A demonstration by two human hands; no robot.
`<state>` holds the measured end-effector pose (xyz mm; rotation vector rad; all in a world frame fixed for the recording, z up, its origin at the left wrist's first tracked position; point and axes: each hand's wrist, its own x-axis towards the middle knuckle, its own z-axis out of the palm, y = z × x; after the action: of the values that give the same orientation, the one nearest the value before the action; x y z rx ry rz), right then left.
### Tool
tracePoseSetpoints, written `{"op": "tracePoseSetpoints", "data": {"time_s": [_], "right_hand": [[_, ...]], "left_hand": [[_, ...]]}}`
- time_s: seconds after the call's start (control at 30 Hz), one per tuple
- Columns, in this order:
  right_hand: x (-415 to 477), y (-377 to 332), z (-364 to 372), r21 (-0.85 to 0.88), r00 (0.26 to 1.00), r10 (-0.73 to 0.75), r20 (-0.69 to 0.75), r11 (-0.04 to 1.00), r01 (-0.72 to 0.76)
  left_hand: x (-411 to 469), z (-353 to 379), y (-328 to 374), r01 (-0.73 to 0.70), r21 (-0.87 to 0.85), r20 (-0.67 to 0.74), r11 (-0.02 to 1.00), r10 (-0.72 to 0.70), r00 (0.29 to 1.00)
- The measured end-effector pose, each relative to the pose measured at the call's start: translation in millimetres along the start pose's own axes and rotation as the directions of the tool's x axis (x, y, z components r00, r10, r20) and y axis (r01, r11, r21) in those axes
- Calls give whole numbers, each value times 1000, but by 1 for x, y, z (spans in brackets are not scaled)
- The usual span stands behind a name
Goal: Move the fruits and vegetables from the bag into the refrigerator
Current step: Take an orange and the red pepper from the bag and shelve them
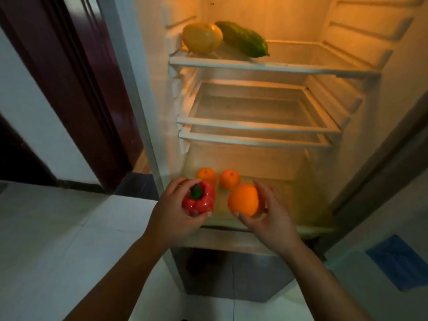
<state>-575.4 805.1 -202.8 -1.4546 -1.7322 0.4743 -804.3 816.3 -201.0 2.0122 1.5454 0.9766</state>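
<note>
Red pepper [199, 201] gripped in left hand [172, 214], fingers curled round it, stem up; orange [243, 200] clasped in right hand [271, 216], thumb under, fingers behind; hands apart, both over front of bottom shelf [266, 224] of refrigerator [382, 112]; small oranges [206, 176] sit just behind; best move, likely: lower each onto bare spot, pepper on its base, orange back from lip so it cannot roll out; let go only once resting; yellow fruit [202, 38] and green gourd [243, 39] on top shelf [278, 67], well apart.
</note>
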Motion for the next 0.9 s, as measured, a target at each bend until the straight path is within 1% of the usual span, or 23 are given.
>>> {"op": "tracePoseSetpoints", "data": {"time_s": [0.07, 0.13, 0.23, 0.3, 0.37, 0.4, 0.5, 0.57, 0.6, 0.7, 0.73, 0.8, 0.9], "right_hand": [[20, 2, 10, -15, 999, 27, -29, 1000, -27], [31, 8, 19, -43, 996, 77, -48, 996, -79], [39, 28, 25, -103, 985, 165, -54, 980, -170], [42, 42, 26, -131, 976, 218, -16, 967, -219], [47, 53, 27, -167, 963, 266, 51, 953, -255], [50, 58, 29, -179, 957, 278, 82, 949, -261], [68, 72, 36, -204, 940, 303, 156, 941, -270], [84, 83, 41, -208, 941, 287, 182, 946, -248], [91, 90, 44, -222, 944, 270, 191, 948, -227], [100, 103, 46, -335, 893, 317, 319, 919, -207], [102, 108, 46, -359, 879, 325, 348, 913, -195], [105, 114, 45, -377, 863, 344, 370, 905, -199], [117, 117, 46, -407, 844, 386, 373, 885, -225]], "left_hand": [[25, 2, -13, 0, -12, 18, 1000, 0, 1000], [46, 13, -24, 2, -14, 76, 1000, -1, 997], [68, 40, -37, 76, -32, 181, 997, -69, 981], [78, 58, -44, 114, -22, 184, 993, -108, 977], [82, 72, -50, 118, 34, 186, 992, -122, 975], [82, 76, -53, 117, 52, 186, 992, -125, 975], [77, 81, -63, 144, 13, 174, 989, -144, 974], [78, 82, -65, 141, 11, 164, 990, -141, 976], [79, 83, -65, 144, 18, 188, 989, -145, 971], [81, 85, -66, 169, 43, 320, 985, -174, 931], [81, 85, -66, 165, 44, 335, 985, -170, 927], [83, 85, -64, 139, 44, 329, 989, -145, 933], [101, 93, -64, 106, 89, 268, 990, -126, 955]]}}
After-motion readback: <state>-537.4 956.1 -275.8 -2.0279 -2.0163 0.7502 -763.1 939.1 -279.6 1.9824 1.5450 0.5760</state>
